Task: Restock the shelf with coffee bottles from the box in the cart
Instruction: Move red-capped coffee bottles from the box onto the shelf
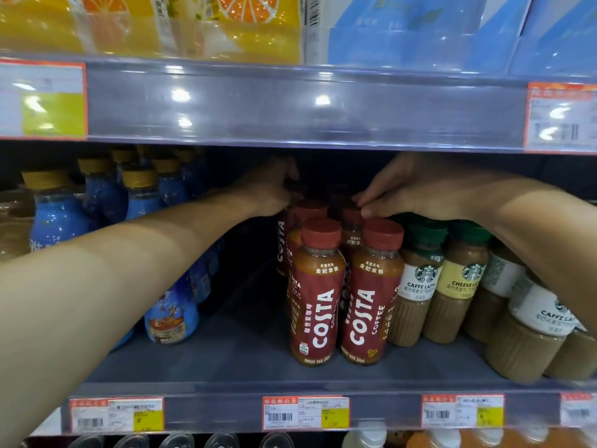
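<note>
Arms reach deep into the shelf point(245, 357). We see our left hand point(269, 189) curled round a rear Costa bottle point(284, 240); our right hand point(416, 189), palm down, pinches another's cap point(352, 216) behind the front Costa bottles point(347, 295).

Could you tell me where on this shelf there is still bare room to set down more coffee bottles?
Bare shelf floor lies between the blue bottles and the Costa bottles, and runs along the front lip. Right of the Costa rows, the Starbucks bottles stand packed. Both hands, left hand and right hand, crowd the back.
</note>
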`<state>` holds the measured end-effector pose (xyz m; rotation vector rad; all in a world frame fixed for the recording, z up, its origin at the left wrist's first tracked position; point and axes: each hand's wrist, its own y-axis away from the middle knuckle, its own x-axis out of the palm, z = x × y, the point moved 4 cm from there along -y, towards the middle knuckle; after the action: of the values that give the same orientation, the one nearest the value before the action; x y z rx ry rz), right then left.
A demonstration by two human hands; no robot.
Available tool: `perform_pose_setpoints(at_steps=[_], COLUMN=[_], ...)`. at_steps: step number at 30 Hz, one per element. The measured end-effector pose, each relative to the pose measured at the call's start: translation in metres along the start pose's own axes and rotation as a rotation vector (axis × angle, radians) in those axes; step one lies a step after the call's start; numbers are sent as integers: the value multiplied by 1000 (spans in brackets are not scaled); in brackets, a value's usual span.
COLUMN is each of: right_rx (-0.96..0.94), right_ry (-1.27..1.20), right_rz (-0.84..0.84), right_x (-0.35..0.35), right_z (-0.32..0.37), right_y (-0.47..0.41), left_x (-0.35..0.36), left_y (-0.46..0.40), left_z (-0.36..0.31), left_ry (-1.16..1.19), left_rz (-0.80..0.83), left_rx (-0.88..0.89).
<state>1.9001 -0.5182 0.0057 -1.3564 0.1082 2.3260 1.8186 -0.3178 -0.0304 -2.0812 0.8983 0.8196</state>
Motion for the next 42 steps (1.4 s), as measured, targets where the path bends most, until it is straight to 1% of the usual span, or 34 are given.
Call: perform_pose_setpoints(at_steps=[2, 5, 11, 15, 18, 20, 23, 24, 25, 27, 29, 31, 35, 38, 42], right_rx=[-4, -2, 12, 19, 8, -5, 13, 24, 28, 12, 8, 36, 151, 187, 185], right_ry=[-5, -8, -6, 4, -35, -36, 34, 4, -48, -80, 21, 112, 137, 240, 224], right_rz=[2, 5, -2, -2, -8, 3, 0, -14, -44, -133, -185, -188, -119, -49, -74], right_x=[1, 2, 2, 2, 2, 1, -6, -10, -14, -23, -31, -39, -55, -56, -52], right_z=[-1, -2, -1, -2, -3, -2, -11, -14, -16, -21, -30, -41, -55, -58, -62], right_y=[0, 0, 1, 1, 2, 2, 6, 9, 14, 25, 38, 50, 69, 73, 72], left_x=[0, 1, 0, -3, -4, -6, -12, -16, -22, -34, -37, -31, -12, 7, 34], left_y=[2, 8, 22, 26, 27, 28, 31, 33, 36, 47, 63, 79, 93, 84, 65], left_z=[-4, -11, -22, -21, -19, -18, -15, -14, -13, -17, -30, -51, -102, -134, -157], left_ry=[-27, -18, 181, 222, 253, 245, 148, 119, 95, 54, -18, -46, -89, -151, -220], left_rz=[2, 47, 118, 131, 130, 152, 217, 204, 157, 5, -111, -143, -64, 31, 153], left_rx=[26, 80, 102, 101, 100, 94, 63, 48, 37, 59, 124, 185, 232, 272, 296])
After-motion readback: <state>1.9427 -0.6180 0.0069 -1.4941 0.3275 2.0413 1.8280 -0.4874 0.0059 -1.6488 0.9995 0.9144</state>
